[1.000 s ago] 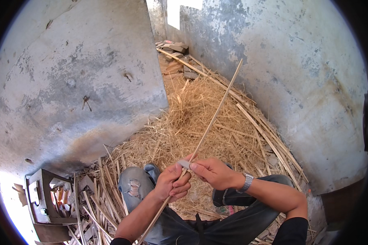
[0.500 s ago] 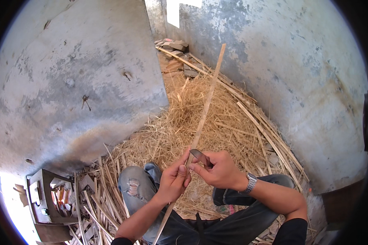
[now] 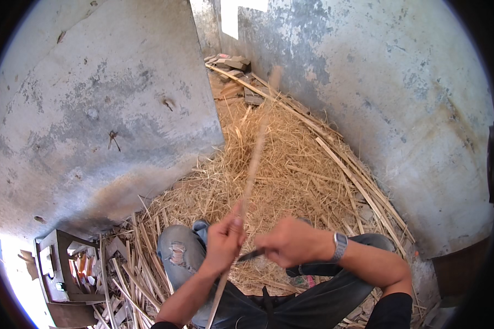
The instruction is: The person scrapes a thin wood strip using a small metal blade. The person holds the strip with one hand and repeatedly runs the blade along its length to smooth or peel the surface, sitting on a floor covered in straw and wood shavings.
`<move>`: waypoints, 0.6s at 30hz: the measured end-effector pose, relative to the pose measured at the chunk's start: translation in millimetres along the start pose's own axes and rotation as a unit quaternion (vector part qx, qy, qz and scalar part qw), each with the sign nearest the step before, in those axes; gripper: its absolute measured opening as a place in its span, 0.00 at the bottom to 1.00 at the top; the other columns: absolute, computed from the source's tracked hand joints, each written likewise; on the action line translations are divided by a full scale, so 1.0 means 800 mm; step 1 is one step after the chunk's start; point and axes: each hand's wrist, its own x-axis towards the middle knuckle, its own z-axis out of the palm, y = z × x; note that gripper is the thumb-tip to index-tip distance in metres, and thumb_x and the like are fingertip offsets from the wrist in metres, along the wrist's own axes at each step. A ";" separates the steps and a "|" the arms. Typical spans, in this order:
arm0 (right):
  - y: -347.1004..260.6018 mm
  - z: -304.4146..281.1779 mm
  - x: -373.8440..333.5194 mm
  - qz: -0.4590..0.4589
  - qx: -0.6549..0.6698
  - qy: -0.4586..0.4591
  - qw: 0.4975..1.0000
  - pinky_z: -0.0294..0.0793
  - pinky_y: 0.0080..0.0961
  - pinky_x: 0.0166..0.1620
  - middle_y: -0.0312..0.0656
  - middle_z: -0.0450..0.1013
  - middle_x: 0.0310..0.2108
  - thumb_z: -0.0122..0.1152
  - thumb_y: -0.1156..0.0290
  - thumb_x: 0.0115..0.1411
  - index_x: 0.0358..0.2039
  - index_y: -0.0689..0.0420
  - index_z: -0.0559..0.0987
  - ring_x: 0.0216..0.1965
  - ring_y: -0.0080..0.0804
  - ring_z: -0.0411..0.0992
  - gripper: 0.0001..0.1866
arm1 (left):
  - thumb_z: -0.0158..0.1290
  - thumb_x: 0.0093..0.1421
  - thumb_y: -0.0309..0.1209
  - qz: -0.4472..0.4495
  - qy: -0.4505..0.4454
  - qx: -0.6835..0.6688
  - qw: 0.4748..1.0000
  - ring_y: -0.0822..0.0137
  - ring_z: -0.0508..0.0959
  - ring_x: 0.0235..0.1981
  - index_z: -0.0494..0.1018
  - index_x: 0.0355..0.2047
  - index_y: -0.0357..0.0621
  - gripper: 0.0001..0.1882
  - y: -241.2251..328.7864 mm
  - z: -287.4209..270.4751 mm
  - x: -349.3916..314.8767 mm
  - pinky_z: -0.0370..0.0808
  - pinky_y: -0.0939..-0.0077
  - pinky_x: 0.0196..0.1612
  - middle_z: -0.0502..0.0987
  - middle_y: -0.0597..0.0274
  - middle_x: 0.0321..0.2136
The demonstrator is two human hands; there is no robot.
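Note:
My left hand [image 3: 222, 242] is closed around a long, thin strip of pale wood or bamboo [image 3: 256, 151], which slants from between my legs up toward the far wall. The strip's upper part is blurred. A short dark blade [image 3: 250, 255], seemingly a knife's, sticks out from my closed right hand [image 3: 297, 243] toward the left. Its tip lies close to the strip, just below my left fingers; I cannot tell whether it touches. The handle is hidden inside my right hand. A wristwatch [image 3: 340, 247] is on my right wrist.
A heap of fine shavings [image 3: 291, 186] covers the floor ahead. Long strips [image 3: 362, 192] lie along the right wall [image 3: 400, 109], more strips [image 3: 134, 279] at my left. Bricks [image 3: 233, 62] sit in the far corner. A dark metal frame [image 3: 55, 274] stands at lower left.
My right hand has turned and the blade has come down, from above my left fingers to below them. The left hand has shifted slightly left, and the strip's top has swung left.

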 end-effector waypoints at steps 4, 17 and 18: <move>-0.023 0.026 -0.014 0.035 -0.003 -0.024 0.999 0.71 0.41 0.22 0.41 0.71 0.15 0.67 0.72 0.54 0.31 0.52 0.73 0.18 0.46 0.74 0.09 | 0.39 0.79 0.42 -0.005 -0.033 -0.144 0.989 0.78 0.59 0.10 0.55 0.75 0.52 0.27 0.011 -0.031 0.008 0.61 0.82 0.14 0.59 0.72 0.15; 0.009 -0.019 -0.002 0.278 0.173 0.210 0.921 0.66 0.24 0.28 0.37 0.67 0.19 0.63 0.61 0.69 0.41 0.62 0.76 0.22 0.23 0.65 0.15 | 0.46 0.75 0.39 -0.158 -0.260 -0.419 0.855 0.80 0.56 0.09 0.48 0.77 0.49 0.34 0.020 -0.030 -0.001 0.54 0.84 0.13 0.55 0.74 0.14; 0.003 -0.023 -0.001 0.279 0.172 0.210 0.921 0.66 0.24 0.28 0.37 0.67 0.19 0.63 0.61 0.69 0.41 0.62 0.76 0.22 0.23 0.65 0.15 | 0.46 0.75 0.39 -0.158 -0.261 -0.420 0.855 0.80 0.56 0.09 0.48 0.77 0.49 0.34 0.019 -0.030 -0.001 0.54 0.84 0.13 0.55 0.74 0.14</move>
